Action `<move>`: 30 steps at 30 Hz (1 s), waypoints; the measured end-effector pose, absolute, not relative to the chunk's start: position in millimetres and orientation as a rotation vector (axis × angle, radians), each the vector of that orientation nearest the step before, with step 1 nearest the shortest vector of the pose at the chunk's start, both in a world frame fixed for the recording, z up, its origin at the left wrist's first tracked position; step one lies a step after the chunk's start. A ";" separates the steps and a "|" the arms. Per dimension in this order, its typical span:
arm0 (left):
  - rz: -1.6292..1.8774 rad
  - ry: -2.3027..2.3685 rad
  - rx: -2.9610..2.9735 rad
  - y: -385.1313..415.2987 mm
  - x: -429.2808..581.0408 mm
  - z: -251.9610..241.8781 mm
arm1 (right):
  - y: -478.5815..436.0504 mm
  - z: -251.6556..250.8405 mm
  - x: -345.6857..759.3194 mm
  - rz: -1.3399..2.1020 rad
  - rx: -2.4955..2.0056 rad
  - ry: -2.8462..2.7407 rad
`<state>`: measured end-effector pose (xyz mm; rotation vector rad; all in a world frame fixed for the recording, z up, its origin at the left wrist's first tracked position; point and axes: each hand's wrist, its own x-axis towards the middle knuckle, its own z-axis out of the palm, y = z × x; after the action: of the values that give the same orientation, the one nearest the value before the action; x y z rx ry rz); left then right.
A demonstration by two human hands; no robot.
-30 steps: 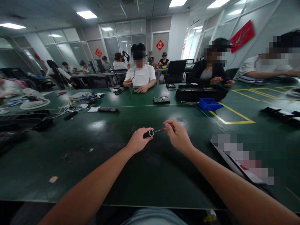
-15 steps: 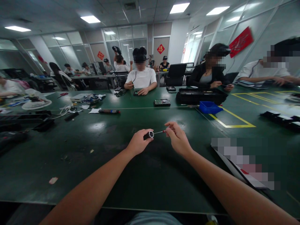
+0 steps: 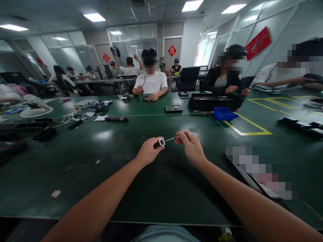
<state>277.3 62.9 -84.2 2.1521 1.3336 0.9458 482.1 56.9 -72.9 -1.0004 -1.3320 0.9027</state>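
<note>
With the black cylinder [image 3: 158, 144] as the clock's centre, over the green table [image 3: 151, 201], a device with a bare circuit board [image 3: 173, 109] lies just past twelve. A long black casing [image 3: 214, 103] sits between one and two, the blue tray [image 3: 224, 114] just nearer at two. At ten lie a grey-brown rod [image 3: 116, 118] and, farther off, a round white grille [image 3: 36, 112]. A pale scrap [image 3: 56, 194] rests at eight. Beyond the table at twelve sits a co-worker in a white shirt [image 3: 151, 82]. The left hand [image 3: 150, 151] is curled around the cylinder, hiding much of its body, the white-ringed end showing towards three. The right hand [image 3: 190, 144] pinches the red end of a slim metal-shafted tool [image 3: 169, 139] between thumb and fingers; its shaft points to nine, at the ring, though whether it touches cannot be told. The red diamond sign [image 3: 172, 50] at twelve on the far wall reads 福. The red banner [image 3: 258, 43] at two bears strokes too unclear to read, and the sheet [image 3: 267, 188] at four is blurred.
</note>
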 end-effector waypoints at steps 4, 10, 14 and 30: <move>0.968 1.316 2.166 62.9 277.8 -84.4 | 61.3 -78.6 480.5 1.062 -0.936 -1.122; 0.920 1.254 2.288 64.0 275.3 -79.8 | 70.4 -77.3 487.8 1.382 -0.944 -0.876; 0.868 1.308 2.349 65.6 274.4 -79.2 | 71.2 -76.0 489.3 1.399 -0.933 -0.831; 0.811 1.331 2.311 65.9 275.0 -81.3 | 62.3 -76.6 486.9 0.818 -1.052 -1.387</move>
<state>275.0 65.9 -81.3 2.3115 1.3314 0.8112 486.9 62.3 -76.6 -1.0524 -1.3872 0.8184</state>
